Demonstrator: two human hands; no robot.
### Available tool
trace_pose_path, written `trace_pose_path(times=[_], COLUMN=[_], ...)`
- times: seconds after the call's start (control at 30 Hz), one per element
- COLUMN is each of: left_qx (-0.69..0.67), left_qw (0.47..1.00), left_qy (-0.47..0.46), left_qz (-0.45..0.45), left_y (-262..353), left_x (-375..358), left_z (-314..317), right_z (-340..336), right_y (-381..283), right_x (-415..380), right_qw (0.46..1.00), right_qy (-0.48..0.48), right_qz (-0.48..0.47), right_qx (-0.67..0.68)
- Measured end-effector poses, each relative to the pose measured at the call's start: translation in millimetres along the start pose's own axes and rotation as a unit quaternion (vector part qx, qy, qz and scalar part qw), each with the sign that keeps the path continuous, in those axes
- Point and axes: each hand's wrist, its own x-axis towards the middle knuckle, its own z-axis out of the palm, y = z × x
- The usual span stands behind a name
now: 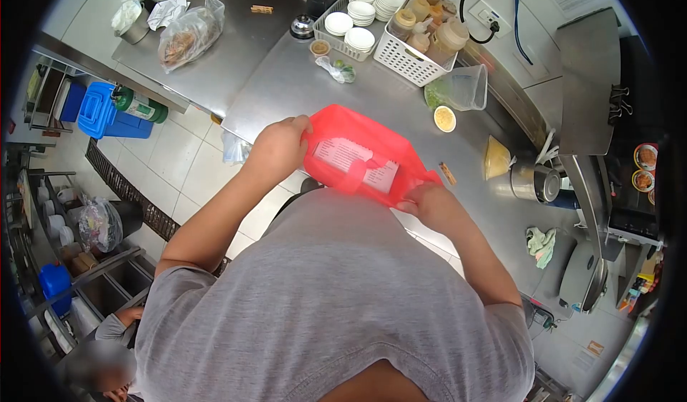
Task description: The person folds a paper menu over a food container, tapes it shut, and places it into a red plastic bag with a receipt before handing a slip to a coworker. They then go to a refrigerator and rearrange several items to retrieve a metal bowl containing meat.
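A red plastic bag [361, 126] is stretched between my two hands, in front of my body at the edge of the steel counter. My left hand [280, 146] is closed on the bag's left top corner. The fingers of my right hand [434, 206] pinch its right end. White printed slips [340, 154] show within the red plastic, with a red strip crossing between them. The bag's lower part is hidden against my shirt.
The steel counter [279, 87] holds a basket of white dishes [338, 24], a white basket of sauce bottles [415, 62], a tilted clear container [469, 87] and a small yellow-filled cup [444, 119]. A cloth [541, 246] lies right. A person [107, 366] is at lower left.
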Motion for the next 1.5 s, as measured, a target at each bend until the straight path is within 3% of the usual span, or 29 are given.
trace_pose_path(times=[0.07,0.17,0.2,0.23,0.3,0.33,0.37,0.4,0.43,0.47,0.57,0.63,0.73,0.8,0.83,0.9,0.93,0.97,1.0,1.07,1.1,1.13,1.17,1.23,1.27,1.33,1.37,1.43,1.5], left_qx=[0.035,0.033,-0.012,-0.061,-0.097,-0.091,-0.162,-0.127,-0.140,-0.142,-0.106,-0.085,-0.103,-0.139,-0.137,-0.136,-0.135,-0.198,-0.260,-0.257,-0.250,-0.240,-0.234,-0.298,-0.291,-0.325,-0.380,-0.416,-0.485], left_qw=[0.999,0.995,0.994,0.988,0.995,0.991,0.980,0.978,0.976,0.982,0.985,0.987,0.991,0.989,0.990,0.990,0.990,0.978,0.960,0.959,0.959,0.959,0.955,0.941,0.935,0.917,0.896,0.877,0.840], left_qy=[0.025,0.097,0.108,0.118,0.018,-0.094,0.017,0.016,-0.035,-0.079,0.002,-0.002,0.012,0.038,0.040,0.016,0.021,0.061,0.104,0.123,0.130,0.145,0.184,0.157,0.194,0.222,0.220,0.234,0.245], left_qz=[0.020,0.012,-0.032,-0.076,-0.004,0.015,0.119,0.167,0.161,0.100,0.138,0.136,0.080,0.015,0.014,-0.044,-0.047,-0.022,0.004,-0.001,0.021,0.034,0.001,-0.038,-0.064,-0.063,-0.067,-0.056,-0.004], left_y=[5,40,58,69,43,59,40,45,49,44,32,20,1,2,4,13,19,25,29,30,27,22,18,8,0,-14,-16,-14,-3], left_x=[-1,13,15,14,36,36,41,46,52,63,64,46,26,14,10,6,2,-5,-12,-26,-35,-43,-52,-70,-79,-90,-95,-99,-97], left_z=[-8,-77,-106,-120,-45,-28,39,66,78,95,66,40,23,7,2,-6,-8,-8,-8,-11,-12,-16,-25,-41,-47,-62,-75,-102,-130], right_z=[-31,-68,-73,-71,-58,-40,-27,-15,-11,-17,-37,-53,-91,-135,-164,-229,-263,-298,-332,-398,-416,-443,-476,-492,-499,-474,-478,-412,-345], right_y=[-13,-45,-53,-49,-30,-10,5,9,3,-8,-22,-32,-48,-78,-96,-125,-119,-119,-123,-119,-135,-119,-78,-81,-84,-137,-148,-222,-276], right_x=[-7,-10,-11,-4,5,13,17,20,18,18,12,-1,3,14,22,50,84,115,138,186,188,227,276,303,316,285,281,226,174], right_qw=[0.990,0.973,0.963,0.961,0.977,0.969,0.978,0.993,0.992,0.987,0.979,0.994,0.995,0.973,0.972,0.923,0.854,0.802,0.790,0.752,0.819,0.819,0.844,0.836,0.827,0.784,0.804,0.809,0.827], right_qy=[-0.041,0.075,0.126,0.121,0.070,0.080,0.027,0.000,-0.013,-0.013,0.015,-0.030,-0.046,0.130,0.176,0.330,0.448,0.525,0.570,0.655,0.565,0.551,0.524,0.548,0.553,0.517,0.518,0.412,0.338], right_qz=[-0.118,-0.194,-0.214,-0.246,-0.194,-0.227,-0.190,-0.104,-0.097,-0.141,-0.202,-0.105,-0.086,-0.193,-0.133,-0.163,-0.259,-0.277,-0.216,-0.052,0.076,0.135,0.076,-0.028,-0.081,-0.215,-0.214,-0.327,-0.378], right_qx=[-0.068,-0.100,-0.107,-0.029,0.050,0.047,0.085,0.057,0.074,0.081,0.011,-0.010,0.020,0.019,0.082,0.107,0.060,0.060,0.067,-0.045,-0.068,-0.088,-0.087,0.011,0.057,0.269,0.201,0.262,0.241])
